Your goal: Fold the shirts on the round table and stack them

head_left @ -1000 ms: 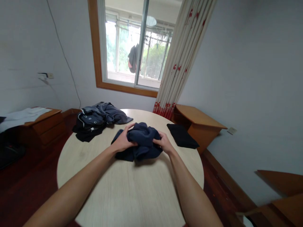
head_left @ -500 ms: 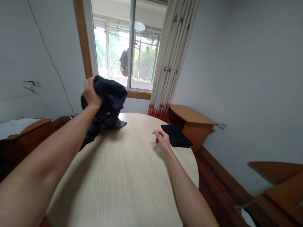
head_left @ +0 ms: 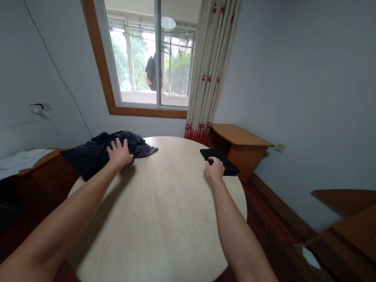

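Observation:
A heap of dark clothes (head_left: 88, 152) lies at the far left edge of the round pale wooden table (head_left: 158, 211). My left hand (head_left: 119, 152) rests flat on top of that heap, fingers spread. A folded black garment (head_left: 221, 160) lies at the table's far right edge. My right hand (head_left: 215, 169) touches its near edge, fingers curled on the cloth. Whether it grips the cloth is unclear.
A window (head_left: 149, 58) with a wooden frame is straight ahead, with a patterned curtain (head_left: 210, 66) to its right. A low wooden cabinet (head_left: 239, 147) stands behind the table on the right. Another cabinet with white cloth (head_left: 20, 158) stands at the left.
My left hand carried the dark blue garment up and left, then set it on the heap. My right hand let go and moved right to the folded black garment.

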Available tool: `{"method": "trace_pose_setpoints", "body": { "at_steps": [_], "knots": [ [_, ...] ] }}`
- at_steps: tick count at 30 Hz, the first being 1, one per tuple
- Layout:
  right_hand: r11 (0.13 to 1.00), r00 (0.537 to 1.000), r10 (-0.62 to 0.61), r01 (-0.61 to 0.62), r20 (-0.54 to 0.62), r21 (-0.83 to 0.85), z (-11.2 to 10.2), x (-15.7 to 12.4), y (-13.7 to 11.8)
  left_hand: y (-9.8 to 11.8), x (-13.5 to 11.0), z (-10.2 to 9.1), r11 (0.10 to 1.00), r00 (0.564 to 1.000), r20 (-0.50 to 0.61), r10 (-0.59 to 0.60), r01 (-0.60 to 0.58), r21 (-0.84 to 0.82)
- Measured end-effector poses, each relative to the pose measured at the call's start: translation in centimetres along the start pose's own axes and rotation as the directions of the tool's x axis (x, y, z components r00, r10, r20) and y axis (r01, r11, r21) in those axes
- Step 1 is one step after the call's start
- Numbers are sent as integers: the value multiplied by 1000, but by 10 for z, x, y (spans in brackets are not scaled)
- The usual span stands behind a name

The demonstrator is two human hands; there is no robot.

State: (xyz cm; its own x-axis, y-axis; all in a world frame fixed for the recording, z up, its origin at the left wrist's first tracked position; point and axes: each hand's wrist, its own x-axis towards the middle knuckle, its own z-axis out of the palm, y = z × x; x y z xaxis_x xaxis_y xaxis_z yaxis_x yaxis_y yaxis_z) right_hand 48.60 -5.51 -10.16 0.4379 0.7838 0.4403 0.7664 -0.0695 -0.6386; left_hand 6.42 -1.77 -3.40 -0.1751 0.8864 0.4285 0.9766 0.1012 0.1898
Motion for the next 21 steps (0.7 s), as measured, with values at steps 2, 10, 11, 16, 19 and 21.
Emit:
{"method": "trace_pose_setpoints", "body": {
  "at_steps": [2, 10, 11, 16, 19, 21],
  "knots": [
    [988, 997, 73, -70, 17, -137, 1, 1, 12, 29, -24, 6, 990, 989, -69, 132, -136, -48],
    [937, 969, 199, -145, 145, -318, 9, 2, 30, 66, -115, 68, 875, 844, 264, 466, -395, -282],
    [936, 972, 189, -136, 138, -325, 9, 3, 30, 63, -117, 72, 865, 831, 271, 485, -409, -291],
    [952, 982, 110, -60, 154, -300, 6, 3, 20, 53, -111, 72, 841, 809, 273, 521, -430, -328],
    [964, 982, 50, 1, 184, -266, 9, -7, -5, 53, -110, 68, 820, 810, 244, 534, -426, -381],
    [984, 966, -58, 98, 251, -150, 14, -20, -28, 54, -113, 65, 794, 810, 214, 546, -419, -441]
  ]
}}
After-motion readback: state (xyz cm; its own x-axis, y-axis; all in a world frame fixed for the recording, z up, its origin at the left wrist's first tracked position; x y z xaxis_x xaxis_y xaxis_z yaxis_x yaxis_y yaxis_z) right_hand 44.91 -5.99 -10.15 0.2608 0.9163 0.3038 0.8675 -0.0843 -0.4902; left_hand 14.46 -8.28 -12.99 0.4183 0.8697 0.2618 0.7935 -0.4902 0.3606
